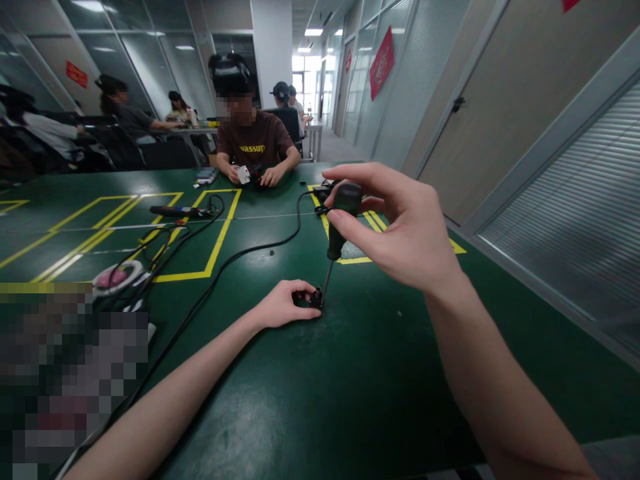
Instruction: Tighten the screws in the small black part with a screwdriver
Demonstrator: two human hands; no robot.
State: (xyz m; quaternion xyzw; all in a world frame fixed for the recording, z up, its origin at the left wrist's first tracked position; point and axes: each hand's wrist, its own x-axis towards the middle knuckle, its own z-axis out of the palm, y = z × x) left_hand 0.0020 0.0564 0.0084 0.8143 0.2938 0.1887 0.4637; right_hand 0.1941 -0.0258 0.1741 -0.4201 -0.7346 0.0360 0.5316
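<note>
My left hand (285, 305) pinches a small black part (316, 299) against the green table, thumb and fingers closed on its left side. Above and to the right, my right hand (395, 220) grips a screwdriver (338, 230) by its dark handle, with the thumb in front and the fingers behind. The metal shaft slants down to the black part, and its tip meets the part's right side. Exactly where the tip sits is too small to make out.
A black cable (250, 250) crosses the green table (370, 373). Farther left lie a dark rod-shaped tool (180, 212), tangled cords and a round white-and-pink object (118, 277). Yellow tape (220, 243) marks rectangles. Across the table, a person (257, 143) holds a white object (243, 175).
</note>
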